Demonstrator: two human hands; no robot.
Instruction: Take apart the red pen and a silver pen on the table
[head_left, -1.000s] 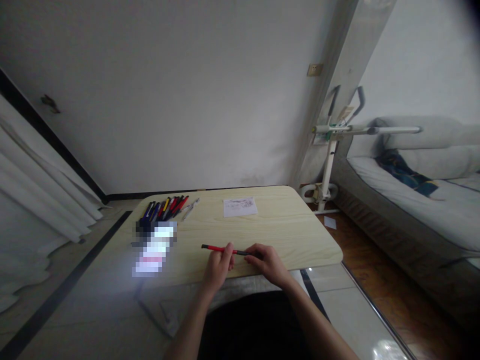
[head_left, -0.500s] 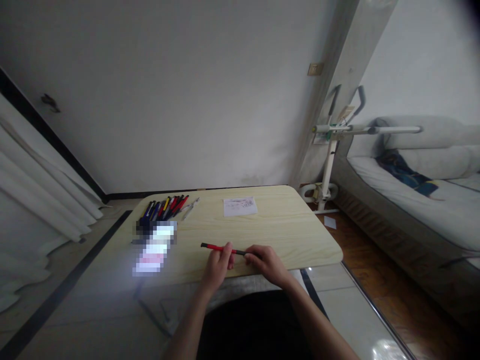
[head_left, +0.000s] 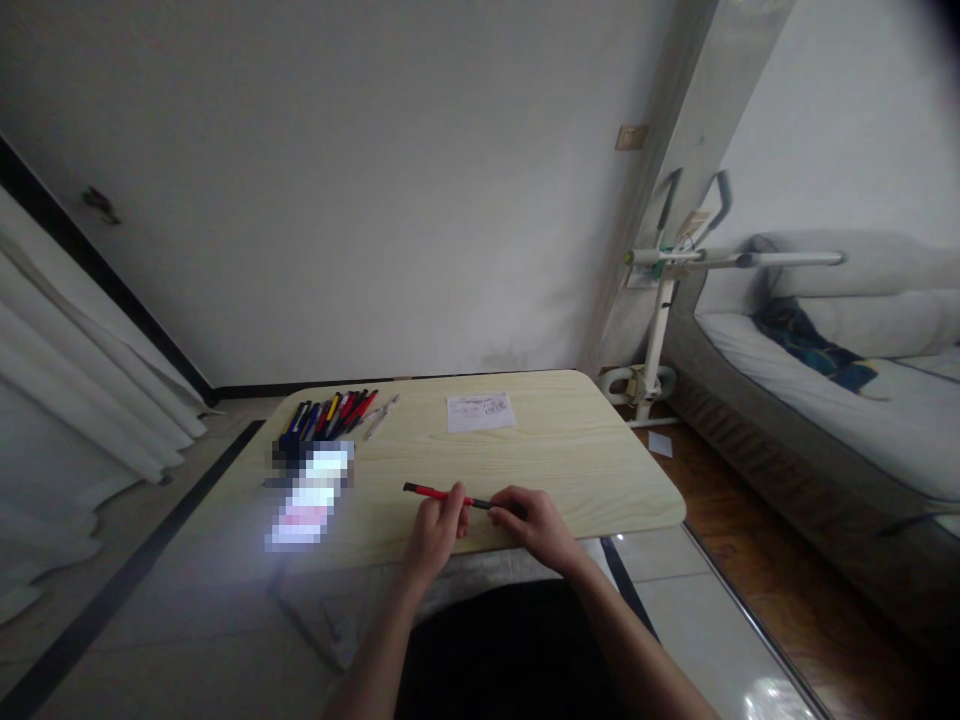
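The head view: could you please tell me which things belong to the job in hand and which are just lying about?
Job in hand:
red-and-black pen, held by left hand and right hand
table beneath
probably the pen pile
possibly the marked paper

Seemingly lying about:
pale sheet on the floor
dark cloth at right

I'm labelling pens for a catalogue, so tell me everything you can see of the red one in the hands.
The pen is slim and straight, apparently plastic, with a red barrel, a black left end and a dark section towards the right. It lies crosswise over the table, near its front edge. The left hand grips the barrel; the right hand fingers the dark end, hiding its tip. Any lettering is too small to read.
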